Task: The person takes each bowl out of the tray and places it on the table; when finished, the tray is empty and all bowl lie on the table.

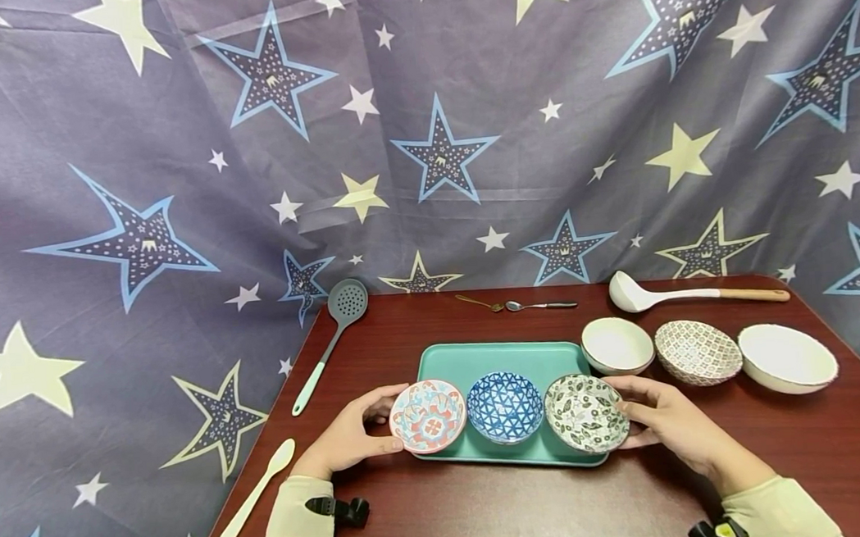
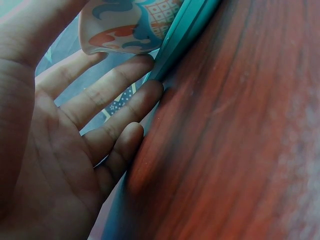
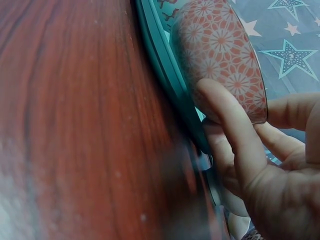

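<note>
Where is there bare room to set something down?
Bare table lies nearer than the tray, between left sleeve and right sleeve; a patch separates tray from slotted turner. Crowded: three bowls at the tray, three more bowls to its right.

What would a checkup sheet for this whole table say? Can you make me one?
Surface: reddish-brown table, shiny in front.
Job's things: red-and-blue bowl, blue bowl and leafy bowl, in a row at the green tray.
Clutter: three other bowls to the right, ladle behind them; small gold utensil and small spoon at the back; grey skimmer and pale spoon on the left.
Grippers: left hand fingers hold the red-and-blue bowl; right hand fingers hold the leafy bowl.
Cables: nothing seen.
Surroundings: star-patterned cloth behind.
</note>
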Available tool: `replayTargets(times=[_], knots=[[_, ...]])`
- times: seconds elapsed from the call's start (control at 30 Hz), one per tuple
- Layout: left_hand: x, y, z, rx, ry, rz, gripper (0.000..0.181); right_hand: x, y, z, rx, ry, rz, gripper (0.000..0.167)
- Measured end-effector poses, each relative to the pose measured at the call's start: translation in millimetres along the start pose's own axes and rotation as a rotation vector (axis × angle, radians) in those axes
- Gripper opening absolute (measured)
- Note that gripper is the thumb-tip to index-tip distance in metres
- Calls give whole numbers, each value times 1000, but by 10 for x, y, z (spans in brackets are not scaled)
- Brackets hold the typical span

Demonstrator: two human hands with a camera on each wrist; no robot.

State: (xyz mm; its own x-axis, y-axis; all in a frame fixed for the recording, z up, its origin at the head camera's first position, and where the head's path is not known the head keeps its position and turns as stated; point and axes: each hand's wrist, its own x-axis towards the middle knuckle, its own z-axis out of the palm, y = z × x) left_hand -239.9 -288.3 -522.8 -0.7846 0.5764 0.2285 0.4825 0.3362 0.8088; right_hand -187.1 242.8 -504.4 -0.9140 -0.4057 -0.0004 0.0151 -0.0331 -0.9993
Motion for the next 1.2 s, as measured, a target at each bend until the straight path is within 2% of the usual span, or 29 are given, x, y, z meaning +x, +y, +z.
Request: replayTargets(times=[0.23, 0.43, 0.7, 0.97, 1.2], knots=[[-5, -8, -2, 3, 1, 3, 81, -8, -24, 10, -16, -6, -23, 39], [-10, 3, -4, 4, 4, 1, 81, -6, -28, 4, -23, 24, -21, 39], [-16, 0, -7, 12, 6, 0, 81, -29, -43, -47, -42, 37, -59, 37], [-7, 41, -7, 13, 4, -10, 81, -63, -70, -111, -55, 75, -46, 39], [-6, 16, -2, 20, 4, -2, 81, -108, -111, -157, -36, 71, -39, 43]])
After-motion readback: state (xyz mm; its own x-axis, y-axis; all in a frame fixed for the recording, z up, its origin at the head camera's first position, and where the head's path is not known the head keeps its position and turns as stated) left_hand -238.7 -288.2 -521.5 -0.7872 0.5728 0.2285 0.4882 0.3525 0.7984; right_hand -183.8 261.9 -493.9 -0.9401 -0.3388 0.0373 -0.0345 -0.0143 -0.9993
